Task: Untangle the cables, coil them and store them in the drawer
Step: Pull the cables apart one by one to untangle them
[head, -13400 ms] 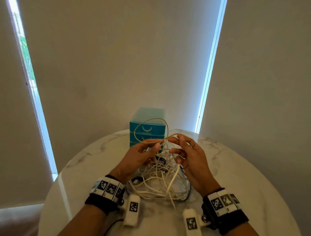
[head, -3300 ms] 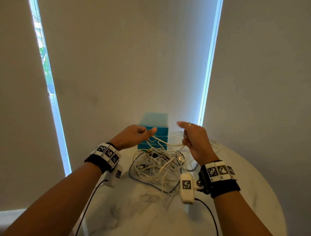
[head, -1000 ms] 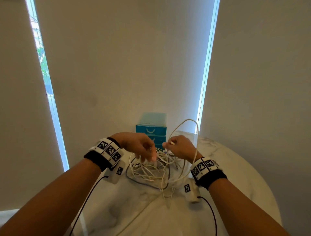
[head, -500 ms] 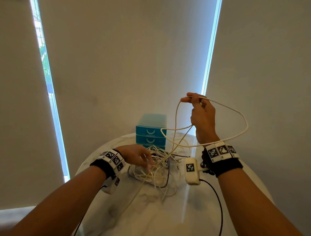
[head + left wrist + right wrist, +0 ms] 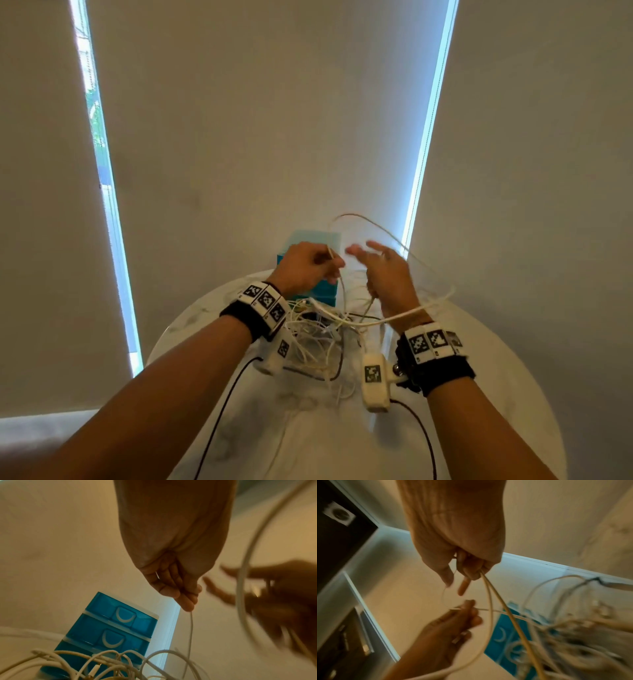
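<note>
1. Two bare hands are raised above a round marble table point(image 5: 479, 394), close together but not touching.
2. Left hand point(image 5: 303, 265) — fingers curled, pinching a thin white cable point(image 5: 394, 236) between thumb and fingertips.
3. Right hand point(image 5: 387, 274) has its outer fingers stretched forward, while its lower fingers are curled round strands of the same cable.
4. From the hands the cable arcs up in a wide loop and sweeps round past the right wrist.
5. Below the hands a tangled pile of cables point(image 5: 318, 335) — mostly white — lies on the table.
6. Behind the pile stands a small blue drawer unit point(image 5: 109, 628), drawers closed.
</note>
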